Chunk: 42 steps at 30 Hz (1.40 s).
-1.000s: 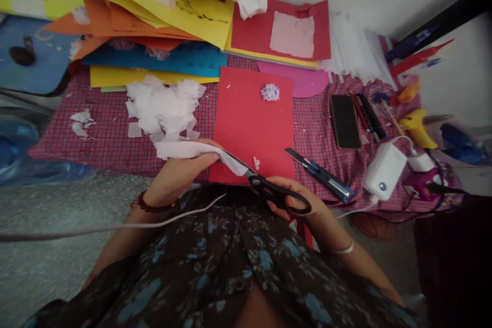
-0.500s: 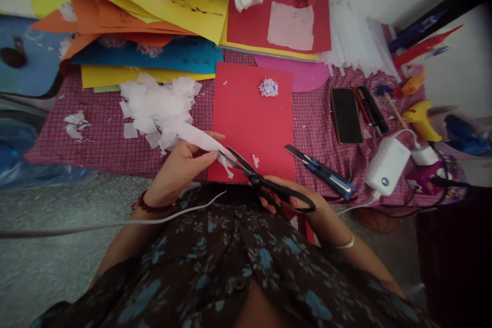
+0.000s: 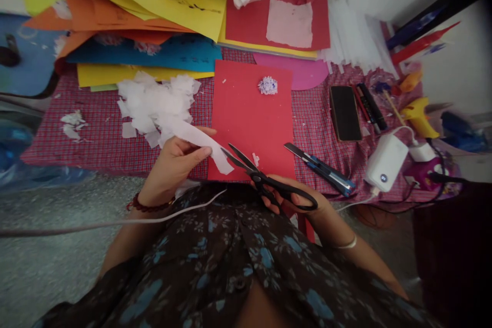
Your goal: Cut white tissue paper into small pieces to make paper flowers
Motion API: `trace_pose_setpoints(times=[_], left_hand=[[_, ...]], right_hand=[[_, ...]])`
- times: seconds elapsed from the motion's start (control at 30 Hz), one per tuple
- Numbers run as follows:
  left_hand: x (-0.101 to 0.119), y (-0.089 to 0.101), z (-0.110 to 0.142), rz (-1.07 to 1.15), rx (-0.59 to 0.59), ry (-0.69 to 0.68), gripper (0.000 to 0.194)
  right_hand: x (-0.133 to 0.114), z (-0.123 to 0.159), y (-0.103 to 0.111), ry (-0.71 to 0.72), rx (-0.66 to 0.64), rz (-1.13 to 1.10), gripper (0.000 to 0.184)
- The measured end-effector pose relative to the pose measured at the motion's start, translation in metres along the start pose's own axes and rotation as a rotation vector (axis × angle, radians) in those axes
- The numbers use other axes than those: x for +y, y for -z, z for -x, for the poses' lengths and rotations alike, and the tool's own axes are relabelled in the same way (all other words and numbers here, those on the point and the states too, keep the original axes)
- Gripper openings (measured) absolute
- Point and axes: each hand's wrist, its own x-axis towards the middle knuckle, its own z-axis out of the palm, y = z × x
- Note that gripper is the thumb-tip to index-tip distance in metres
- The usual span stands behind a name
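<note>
Between the thumb and fingers of my left hand (image 3: pixel 177 161) is a white paper strip (image 3: pixel 205 143), its free end hanging over the red sheet (image 3: pixel 249 118). My right hand (image 3: pixel 290 192) grips black-handled scissors (image 3: pixel 259 177), whose blades stand apart with their tips beside the strip's end. Small white scraps (image 3: pixel 255 159) lie on the red sheet near the blades. A fuzzy white and blue ball (image 3: pixel 268 85) sits towards the sheet's far edge. Left of it, a heap of white paper pieces (image 3: pixel 154 102) rests on the checked cloth, just beyond my left hand.
A box cutter (image 3: pixel 321 169) with its blade out lies right of the scissors. Farther right are a phone (image 3: pixel 346 113), pens (image 3: pixel 369 106), a white power bank (image 3: pixel 386 161) and a yellow glue gun (image 3: pixel 418 118). Coloured sheets (image 3: pixel 154 54) are stacked at the back left.
My left hand has drawn slightly left and the strip's end now hangs flatter and wider. The scissors' blades remain apart, a little farther from my left fingers.
</note>
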Motion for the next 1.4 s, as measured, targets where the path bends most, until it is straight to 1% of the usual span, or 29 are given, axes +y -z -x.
trace_pose_setpoints(times=[0.07, 0.23, 0.37, 0.47, 0.6, 0.73, 0.8, 0.93, 1.07, 1.17, 1.3, 1.4], left_hand=[[0.002, -0.001, 0.001, -0.017, -0.013, 0.004, 0.03], [0.01, -0.005, 0.005, -0.146, -0.045, -0.017, 0.024], [0.01, -0.005, 0.006, -0.19, -0.092, -0.027, 0.021], [0.008, -0.005, 0.006, -0.172, -0.141, 0.014, 0.027], [0.008, -0.011, 0.008, -0.092, -0.216, 0.097, 0.033], [0.008, -0.018, 0.008, -0.077, -0.269, 0.127, 0.019], [0.006, -0.019, 0.007, -0.089, -0.272, 0.106, 0.014], [0.002, -0.02, 0.006, -0.097, -0.27, 0.061, 0.013], [0.004, -0.02, 0.006, -0.083, -0.271, 0.081, 0.014], [0.006, -0.021, 0.007, -0.078, -0.255, 0.1, 0.02], [0.004, -0.018, 0.008, -0.052, -0.263, 0.107, 0.032], [-0.003, -0.015, 0.006, 0.039, -0.27, 0.072, 0.031]], right_hand=[[-0.001, -0.001, -0.001, -0.007, 0.003, 0.011, 0.069], [-0.002, -0.003, -0.004, -0.027, 0.009, 0.01, 0.067], [-0.002, -0.005, -0.005, -0.048, 0.014, 0.005, 0.069], [-0.002, -0.007, -0.006, -0.071, 0.019, -0.013, 0.069], [-0.002, -0.012, -0.008, -0.061, 0.004, -0.007, 0.065], [0.002, -0.017, -0.013, -0.034, 0.021, -0.035, 0.063], [0.005, -0.019, -0.015, -0.018, 0.032, -0.055, 0.061], [0.008, -0.024, -0.021, 0.0, 0.052, -0.04, 0.061], [0.006, -0.028, -0.029, 0.041, 0.115, -0.075, 0.054], [0.004, -0.028, -0.034, 0.008, 0.182, -0.087, 0.047], [0.002, -0.026, -0.037, -0.031, 0.23, -0.075, 0.05], [0.002, -0.026, -0.038, -0.026, 0.247, -0.04, 0.052]])
